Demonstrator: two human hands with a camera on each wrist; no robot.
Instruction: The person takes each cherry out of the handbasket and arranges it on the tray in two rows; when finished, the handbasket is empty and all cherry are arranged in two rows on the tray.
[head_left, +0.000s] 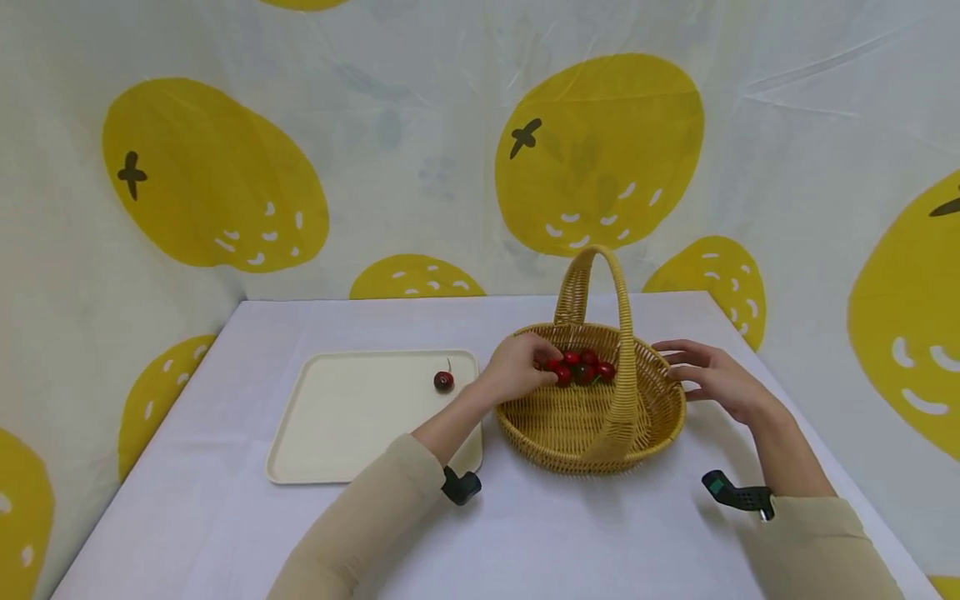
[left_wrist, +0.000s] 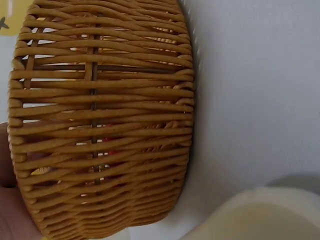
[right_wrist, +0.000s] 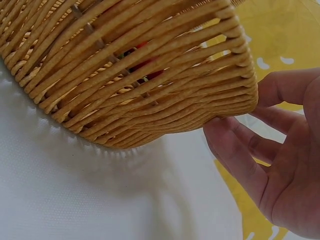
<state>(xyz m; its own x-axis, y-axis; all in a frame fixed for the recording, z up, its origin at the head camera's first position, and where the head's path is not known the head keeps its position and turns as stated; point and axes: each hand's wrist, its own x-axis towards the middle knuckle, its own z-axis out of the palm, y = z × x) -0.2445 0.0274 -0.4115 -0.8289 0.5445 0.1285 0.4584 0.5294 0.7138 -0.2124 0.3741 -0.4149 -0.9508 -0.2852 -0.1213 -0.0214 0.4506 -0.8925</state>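
Observation:
A wicker basket (head_left: pixel 551 446) with an arched handle holds several dark red cherries (head_left: pixel 585 374). My left hand (head_left: pixel 517 367) reaches over the basket's left rim, its fingers bent and the thumb and fingertips right at the leftmost cherries; whether it pinches one I cannot tell. In the left wrist view the basket's woven side (left_wrist: pixel 105 115) covers most of that hand. At the right rim, my right hand (head_left: pixel 716 379) touches the outside of the basket with spread, relaxed fingers (right_wrist: pixel 232 155). A single stemmed cherry (head_left: pixel 444 382) lies on the cream tray (head_left: pixel 360 417).
The tray stands left of the basket, close beside it, on a white-covered table (head_left: pixel 540 533). Behind rises a pale cloth (head_left: pixel 420 167) printed with large yellow fruit. The basket's handle (head_left: pixel 625 367) arches over its middle, between my hands.

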